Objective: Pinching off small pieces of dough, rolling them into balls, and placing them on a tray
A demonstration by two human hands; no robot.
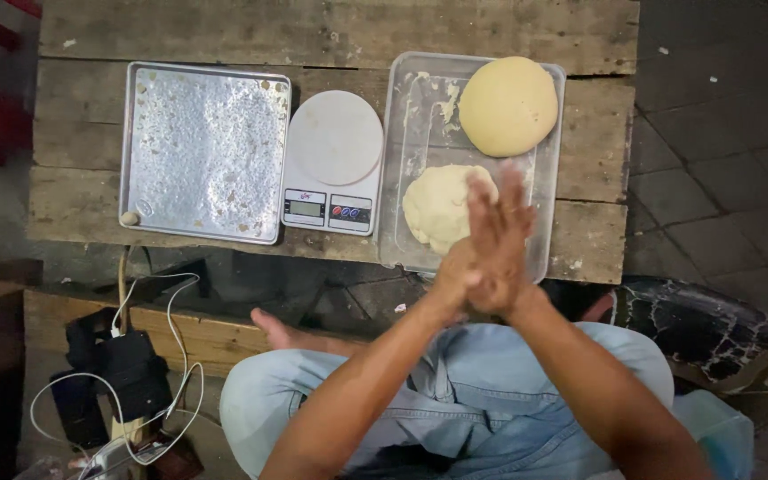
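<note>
Over the plastic tray (411, 160), left hand (464, 271) and right hand (501, 240) press palm-to-palm, grip empty, above pale dough (433, 209); judging rubbing step.

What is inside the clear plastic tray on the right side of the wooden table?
The clear plastic tray holds a smooth yellow dough ball at the far end and a rougher pale dough lump nearer. The pressed-together left hand and right hand cover the lump's right edge.
</note>
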